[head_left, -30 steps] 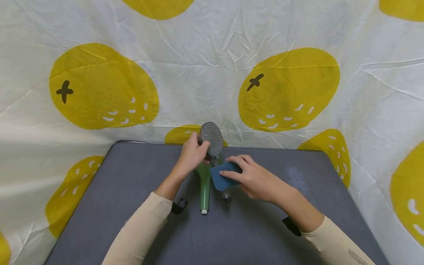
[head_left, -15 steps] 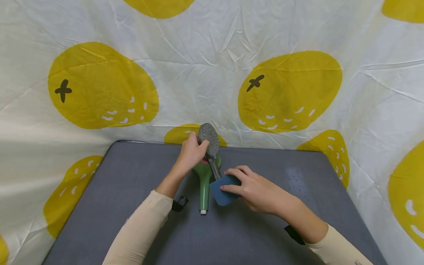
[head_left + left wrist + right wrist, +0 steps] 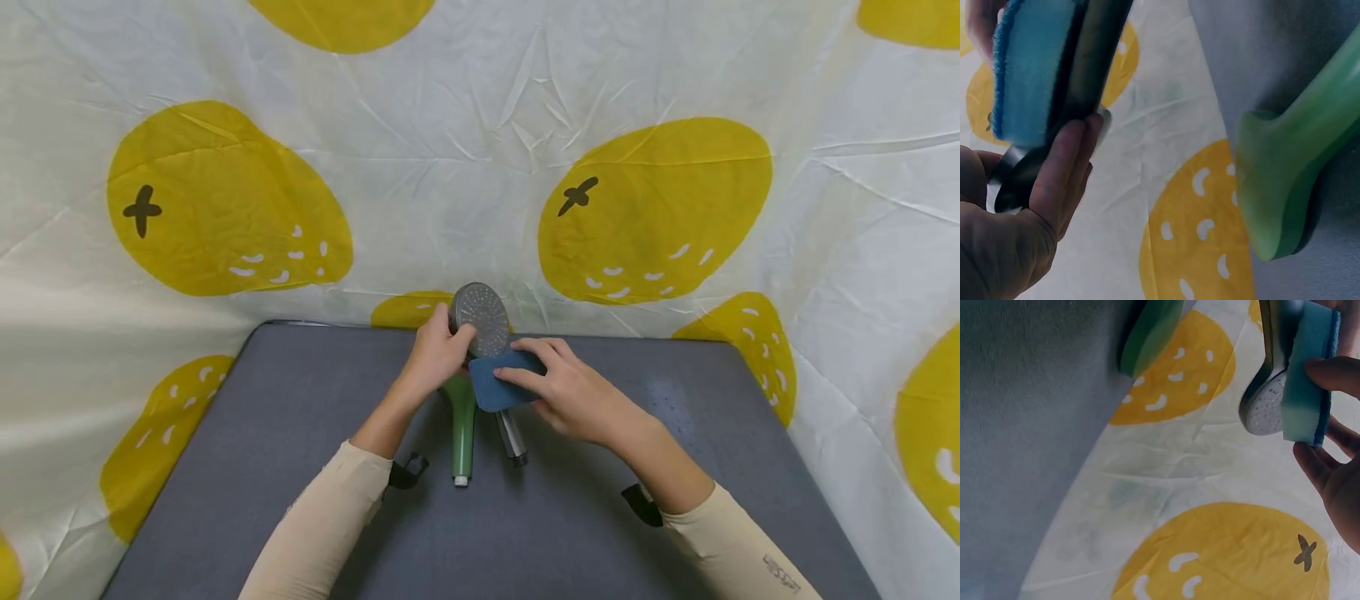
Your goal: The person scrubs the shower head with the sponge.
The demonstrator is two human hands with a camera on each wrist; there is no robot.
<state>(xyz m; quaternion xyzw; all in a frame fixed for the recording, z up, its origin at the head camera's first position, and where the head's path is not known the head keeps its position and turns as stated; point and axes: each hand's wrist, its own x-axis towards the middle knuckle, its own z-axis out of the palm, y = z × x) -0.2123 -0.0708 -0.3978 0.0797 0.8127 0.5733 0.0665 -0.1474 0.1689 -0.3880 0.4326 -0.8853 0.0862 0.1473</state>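
Two shower heads (image 3: 482, 317) (image 3: 462, 437), one sponge (image 3: 492, 395)

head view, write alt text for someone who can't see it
A person's left hand grips a gray shower head by its round end while the right hand holds a blue sponge across its handle. Below, a green-handled item lies on a dark gray table, before a white cloth printed with large yellow shapes.

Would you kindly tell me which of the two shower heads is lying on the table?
The green shower head: it lies on the table, while the grey shower head is held in the left hand.
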